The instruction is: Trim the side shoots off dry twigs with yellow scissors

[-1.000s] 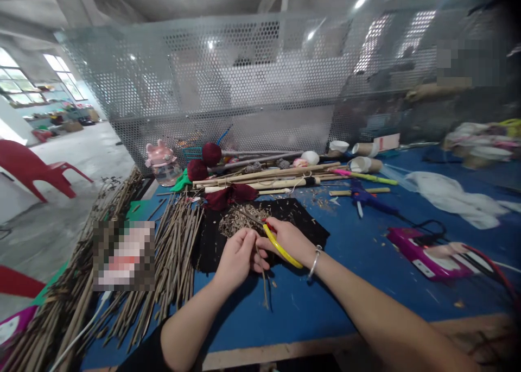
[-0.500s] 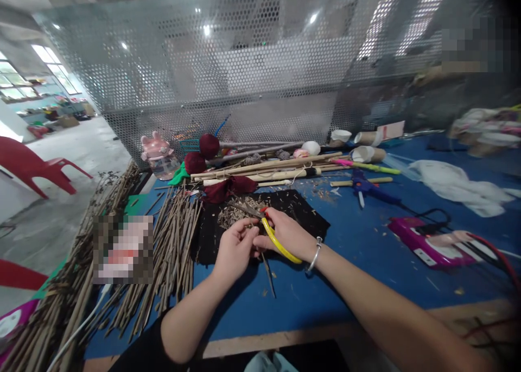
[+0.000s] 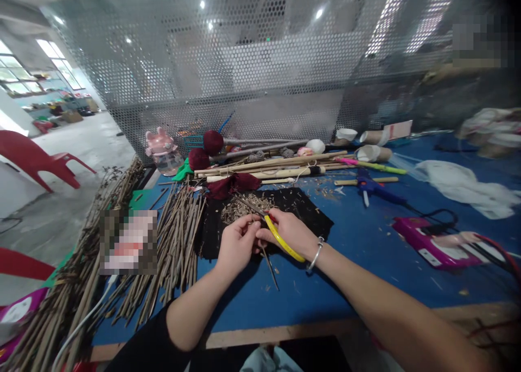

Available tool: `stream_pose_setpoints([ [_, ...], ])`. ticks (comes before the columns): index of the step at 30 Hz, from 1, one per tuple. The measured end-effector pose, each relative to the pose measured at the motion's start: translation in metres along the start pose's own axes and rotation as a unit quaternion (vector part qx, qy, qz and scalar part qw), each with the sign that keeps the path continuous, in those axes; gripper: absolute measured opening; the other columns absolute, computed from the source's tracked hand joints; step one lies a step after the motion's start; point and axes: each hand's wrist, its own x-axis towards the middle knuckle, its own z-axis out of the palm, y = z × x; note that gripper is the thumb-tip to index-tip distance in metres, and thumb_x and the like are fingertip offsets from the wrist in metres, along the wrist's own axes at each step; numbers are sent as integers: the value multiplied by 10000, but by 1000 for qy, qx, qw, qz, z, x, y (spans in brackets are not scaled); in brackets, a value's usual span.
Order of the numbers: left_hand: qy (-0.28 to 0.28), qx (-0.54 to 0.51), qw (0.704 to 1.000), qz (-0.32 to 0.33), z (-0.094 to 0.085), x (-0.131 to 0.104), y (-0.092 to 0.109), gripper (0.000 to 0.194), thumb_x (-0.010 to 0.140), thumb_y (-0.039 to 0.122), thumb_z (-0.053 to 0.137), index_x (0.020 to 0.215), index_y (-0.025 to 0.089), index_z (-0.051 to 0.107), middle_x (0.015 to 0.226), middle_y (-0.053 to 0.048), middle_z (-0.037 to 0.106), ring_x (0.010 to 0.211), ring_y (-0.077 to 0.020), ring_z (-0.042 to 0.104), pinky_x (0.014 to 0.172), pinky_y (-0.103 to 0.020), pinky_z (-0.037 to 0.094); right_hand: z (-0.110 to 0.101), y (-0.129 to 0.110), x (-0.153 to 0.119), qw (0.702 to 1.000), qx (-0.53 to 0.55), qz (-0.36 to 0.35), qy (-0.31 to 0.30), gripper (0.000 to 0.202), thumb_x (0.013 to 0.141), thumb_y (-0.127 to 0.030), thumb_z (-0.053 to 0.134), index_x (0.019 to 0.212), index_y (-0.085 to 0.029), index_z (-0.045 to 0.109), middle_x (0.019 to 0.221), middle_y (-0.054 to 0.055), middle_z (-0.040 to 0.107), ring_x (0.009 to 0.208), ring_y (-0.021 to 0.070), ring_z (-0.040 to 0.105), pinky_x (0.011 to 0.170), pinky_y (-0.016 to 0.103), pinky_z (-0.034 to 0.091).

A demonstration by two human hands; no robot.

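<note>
My right hand (image 3: 290, 232) is wrapped round yellow-handled scissors (image 3: 285, 244), whose dark blades point up and left over a heap of short stem cuttings (image 3: 244, 208). The heap lies on a black cloth (image 3: 309, 212). Close beside it, my left hand (image 3: 237, 243) pinches a thin brown stick (image 3: 270, 269) near the scissors. The stick slants down toward the table's front edge, and its upper end is hidden by my fingers. Many cut sticks (image 3: 179, 241) lie left of the cloth.
Bundled twigs (image 3: 77, 269) line the left edge. Behind the cloth lie dark red fabric (image 3: 233, 185), pale rods (image 3: 272, 172) and a pink jar (image 3: 163, 149). To the right are a blue glue gun (image 3: 376, 189), a purple power strip (image 3: 431, 247) and white cloth (image 3: 459, 184). A perforated metal screen (image 3: 260, 62) stands behind.
The view has shifted slightly, so everything sits a little further right. The scissors' blades look closer together than before. Both hands keep their holds.
</note>
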Motion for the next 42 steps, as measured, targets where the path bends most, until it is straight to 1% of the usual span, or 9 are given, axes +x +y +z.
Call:
stream_pose_setpoints([
  [4, 4, -10, 1000, -9, 0, 0, 0, 306, 731, 353, 570, 953, 144, 551, 579, 11, 586, 471, -99, 570, 375, -154, 414, 3, 3, 1, 1000, 7, 10, 4, 452, 690, -638, 509, 710, -187, 495, 592, -4, 515, 506, 109, 418, 474, 211, 251],
  [10, 13, -4, 1000, -14, 0, 1, 1, 306, 731, 354, 565, 949, 141, 540, 619, -2, 600, 474, -101, 584, 354, -143, 392, 4, 6, 3, 1000, -3, 11, -1, 422, 735, -605, 479, 707, -186, 515, 618, 13, 559, 547, 121, 481, 490, 212, 267],
  [13, 21, 13, 1000, 3, -1, 2, 1, 302, 729, 373, 568, 931, 149, 555, 600, 7, 585, 467, -100, 572, 330, -139, 369, -1, 4, 2, 999, -52, 8, 8, 400, 714, -592, 519, 767, -195, 527, 654, 19, 582, 571, 136, 514, 490, 220, 251],
  [16, 27, 31, 999, 22, -3, 2, 0, 296, 724, 390, 573, 903, 154, 579, 592, 15, 572, 437, -85, 527, 311, -144, 351, -5, 0, -1, 996, -88, 8, 14, 437, 670, -580, 581, 868, -197, 509, 700, 26, 592, 600, 153, 539, 503, 227, 248],
  [19, 30, 46, 998, 32, -3, 2, -2, 293, 717, 393, 580, 885, 153, 600, 591, 16, 577, 414, -76, 484, 305, -155, 346, -5, -3, -2, 998, -61, -4, 10, 481, 658, -557, 612, 943, -192, 481, 785, 41, 597, 657, 159, 556, 537, 226, 280],
  [22, 32, 56, 997, 34, -4, 3, -3, 292, 714, 392, 584, 882, 154, 614, 555, 23, 564, 399, -76, 462, 304, -162, 337, -3, -3, -2, 999, -41, -18, 18, 496, 662, -555, 612, 966, -188, 474, 843, 54, 593, 729, 174, 564, 571, 228, 303],
  [27, 24, 65, 997, 33, -4, 3, -2, 289, 734, 391, 562, 896, 159, 623, 500, 32, 542, 387, -77, 456, 316, -161, 317, -1, 0, -1, 998, -69, 2, 11, 442, 697, -593, 551, 875, -193, 489, 728, 33, 593, 635, 164, 553, 522, 230, 259],
  [33, 21, 53, 998, 26, -5, 4, -5, 328, 735, 399, 558, 946, 152, 604, 517, 17, 569, 390, -86, 484, 303, -153, 288, 2, 4, -1, 998, -59, 6, 16, 411, 700, -611, 529, 762, -206, 495, 658, 9, 578, 563, 135, 512, 492, 222, 238],
  [42, 30, 35, 999, 2, -4, 5, -3, 300, 723, 372, 564, 913, 141, 579, 538, 5, 574, 406, -103, 546, 278, -132, 288, 1, 2, 0, 998, -59, 28, 5, 403, 715, -593, 522, 765, -194, 559, 661, 34, 602, 547, 134, 516, 490, 222, 253],
])
